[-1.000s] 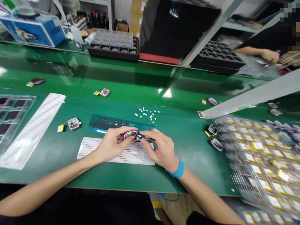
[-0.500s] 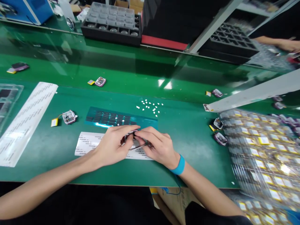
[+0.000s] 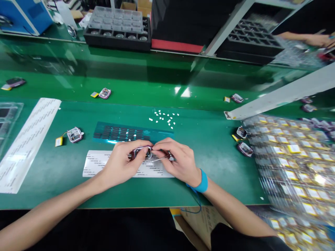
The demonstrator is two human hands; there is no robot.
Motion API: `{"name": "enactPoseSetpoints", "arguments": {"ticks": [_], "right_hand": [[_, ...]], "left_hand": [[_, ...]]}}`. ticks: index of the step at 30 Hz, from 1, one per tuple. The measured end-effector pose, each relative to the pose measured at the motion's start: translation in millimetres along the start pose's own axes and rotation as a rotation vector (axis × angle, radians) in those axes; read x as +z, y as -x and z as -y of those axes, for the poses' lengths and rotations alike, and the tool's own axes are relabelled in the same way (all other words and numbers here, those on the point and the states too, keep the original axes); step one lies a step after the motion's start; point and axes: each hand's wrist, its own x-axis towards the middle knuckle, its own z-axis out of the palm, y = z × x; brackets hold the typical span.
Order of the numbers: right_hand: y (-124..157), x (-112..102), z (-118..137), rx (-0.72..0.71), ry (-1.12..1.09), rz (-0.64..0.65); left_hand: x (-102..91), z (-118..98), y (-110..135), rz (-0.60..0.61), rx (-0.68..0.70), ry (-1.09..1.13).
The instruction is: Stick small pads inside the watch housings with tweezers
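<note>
Between thumb and fingers, my left hand grips a small smartwatch housing with a pale rim and electronics showing inside. My right hand is closed around slim metal tweezers, its fingertips touching the housing's right side. A dark part shows beneath those fingers, too covered to make out. Under both hands lies a white printed strip. Just beyond them is a blue film sheet bearing rows of dark strips. Small white pieces are scattered farther back.
An opened watch housing with a yellow-edged battery lies left, near a long white strip. More housings sit right, by stacked clear trays of batteries. A white post slants across the right. A blue cord hangs from my right wristband.
My right hand's fingers have opened out slightly and shifted on the housing, whose inside now shows more. The tweezers remain in my right hand. The whole view has shifted a little.
</note>
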Motion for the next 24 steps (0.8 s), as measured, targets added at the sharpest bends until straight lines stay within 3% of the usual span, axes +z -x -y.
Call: {"name": "enactPoseSetpoints", "arguments": {"ticks": [6, 16, 21, 24], "right_hand": [[3, 0, -1, -0.1, 0.252, -0.035], [8, -3, -5, -0.185, 0.438, 0.05], [8, -3, -6, -0.164, 0.393, 0.065], [4, -8, -16, -0.054, 0.455, 0.015]], "left_hand": [[3.8, 1, 0, 0.03, 0.037, -0.056], [4.2, -1, -1, 0.094, -0.121, 0.226], [5.0, 0, -1, 0.137, -0.164, 0.236], [5.3, 0, -1, 0.14, -0.204, 0.238]]}}
